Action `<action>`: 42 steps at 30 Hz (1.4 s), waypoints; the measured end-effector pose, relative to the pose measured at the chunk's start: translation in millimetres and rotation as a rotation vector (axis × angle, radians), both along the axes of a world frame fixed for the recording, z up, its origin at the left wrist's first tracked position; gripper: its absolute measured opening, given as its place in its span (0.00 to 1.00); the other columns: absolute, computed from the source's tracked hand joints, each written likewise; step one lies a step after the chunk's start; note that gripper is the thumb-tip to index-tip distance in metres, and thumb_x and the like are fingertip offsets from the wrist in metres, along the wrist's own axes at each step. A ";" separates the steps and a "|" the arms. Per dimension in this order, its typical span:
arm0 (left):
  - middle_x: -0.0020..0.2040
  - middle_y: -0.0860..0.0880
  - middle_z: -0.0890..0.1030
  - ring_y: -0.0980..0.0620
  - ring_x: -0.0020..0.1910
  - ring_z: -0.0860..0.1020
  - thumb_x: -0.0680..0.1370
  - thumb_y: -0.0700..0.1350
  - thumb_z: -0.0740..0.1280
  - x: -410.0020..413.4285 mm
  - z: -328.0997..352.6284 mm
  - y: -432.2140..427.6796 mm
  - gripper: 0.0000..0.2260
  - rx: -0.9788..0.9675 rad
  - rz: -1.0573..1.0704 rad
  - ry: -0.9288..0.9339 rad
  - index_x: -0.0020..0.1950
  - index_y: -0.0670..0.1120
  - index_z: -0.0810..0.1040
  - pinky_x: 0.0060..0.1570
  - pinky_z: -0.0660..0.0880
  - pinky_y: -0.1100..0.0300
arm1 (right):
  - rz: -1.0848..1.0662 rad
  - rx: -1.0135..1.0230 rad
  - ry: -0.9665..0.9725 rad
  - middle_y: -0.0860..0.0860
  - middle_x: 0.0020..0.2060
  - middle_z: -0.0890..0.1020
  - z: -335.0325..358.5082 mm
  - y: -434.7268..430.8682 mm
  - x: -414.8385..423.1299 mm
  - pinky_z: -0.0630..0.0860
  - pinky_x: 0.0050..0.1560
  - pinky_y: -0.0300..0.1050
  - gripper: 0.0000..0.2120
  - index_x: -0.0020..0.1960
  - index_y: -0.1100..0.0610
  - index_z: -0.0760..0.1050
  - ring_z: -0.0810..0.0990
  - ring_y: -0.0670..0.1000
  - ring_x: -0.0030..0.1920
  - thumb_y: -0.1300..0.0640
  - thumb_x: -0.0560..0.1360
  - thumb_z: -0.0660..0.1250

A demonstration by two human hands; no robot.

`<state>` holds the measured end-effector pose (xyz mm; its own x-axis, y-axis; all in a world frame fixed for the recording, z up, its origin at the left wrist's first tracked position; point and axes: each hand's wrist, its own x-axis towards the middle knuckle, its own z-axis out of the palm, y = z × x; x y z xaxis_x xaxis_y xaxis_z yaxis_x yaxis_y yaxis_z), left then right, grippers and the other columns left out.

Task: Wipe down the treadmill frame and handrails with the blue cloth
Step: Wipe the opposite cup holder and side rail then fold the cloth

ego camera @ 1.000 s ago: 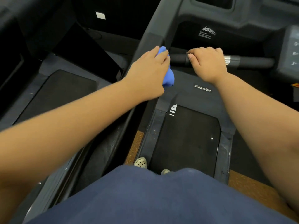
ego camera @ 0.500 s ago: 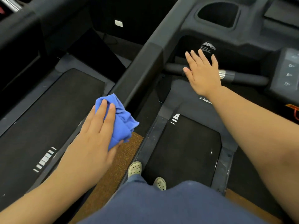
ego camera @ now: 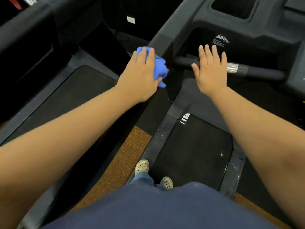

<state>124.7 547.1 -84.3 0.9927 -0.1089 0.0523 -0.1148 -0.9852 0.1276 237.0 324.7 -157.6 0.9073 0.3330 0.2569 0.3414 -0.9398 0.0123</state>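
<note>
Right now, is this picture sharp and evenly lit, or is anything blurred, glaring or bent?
Head view: the blue cloth looks slightly smeared by motion; the shoe is crisp; light glints off the metal band on the handrail and a speck on the belt; the top-left corner is nearly black; the wide lens bows the forearms.

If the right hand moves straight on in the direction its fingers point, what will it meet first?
Probably the dark console panel with the white label, just beyond the open right hand. The handlebar seems to lie under the palm, not ahead, but depth is unclear.
</note>
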 end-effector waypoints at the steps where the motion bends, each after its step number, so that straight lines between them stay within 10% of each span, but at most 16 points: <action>1: 0.74 0.35 0.56 0.37 0.74 0.55 0.79 0.53 0.60 14.9 -0.5 -3.1 0.34 0.015 -0.007 0.003 0.75 0.33 0.51 0.74 0.52 0.50 | 0.010 -0.012 -0.012 0.58 0.76 0.58 -2.1 1.0 -5.2 0.47 0.74 0.60 0.27 0.77 0.58 0.52 0.52 0.59 0.76 0.46 0.82 0.47; 7: 0.73 0.39 0.60 0.41 0.71 0.61 0.79 0.54 0.60 46.6 -1.4 -8.2 0.32 -0.068 -0.040 -0.038 0.75 0.36 0.55 0.71 0.58 0.54 | 0.002 0.032 -0.036 0.59 0.76 0.56 -16.7 7.1 -29.6 0.47 0.74 0.58 0.26 0.77 0.59 0.52 0.52 0.59 0.76 0.50 0.82 0.50; 18: 0.73 0.36 0.64 0.37 0.71 0.64 0.74 0.50 0.67 -146.1 1.2 35.3 0.33 0.120 -0.097 -0.004 0.74 0.36 0.61 0.70 0.59 0.51 | -0.022 0.053 -0.068 0.58 0.75 0.61 -20.3 10.4 -30.3 0.47 0.74 0.57 0.26 0.76 0.59 0.54 0.56 0.58 0.75 0.50 0.82 0.50; 33: 0.75 0.37 0.55 0.38 0.75 0.54 0.78 0.52 0.61 77.0 -1.4 -28.4 0.34 0.109 -0.140 -0.016 0.76 0.37 0.50 0.73 0.55 0.49 | -0.019 0.036 -0.037 0.57 0.76 0.58 -19.3 9.1 -28.4 0.43 0.74 0.56 0.28 0.77 0.58 0.51 0.52 0.58 0.76 0.52 0.81 0.54; 42: 0.75 0.39 0.59 0.42 0.74 0.58 0.78 0.51 0.62 -10.3 0.7 8.5 0.31 -0.072 -0.196 -0.058 0.75 0.36 0.56 0.72 0.53 0.58 | -0.045 0.078 -0.076 0.58 0.73 0.63 -19.5 12.8 -28.3 0.46 0.74 0.56 0.25 0.76 0.59 0.56 0.57 0.59 0.75 0.53 0.81 0.54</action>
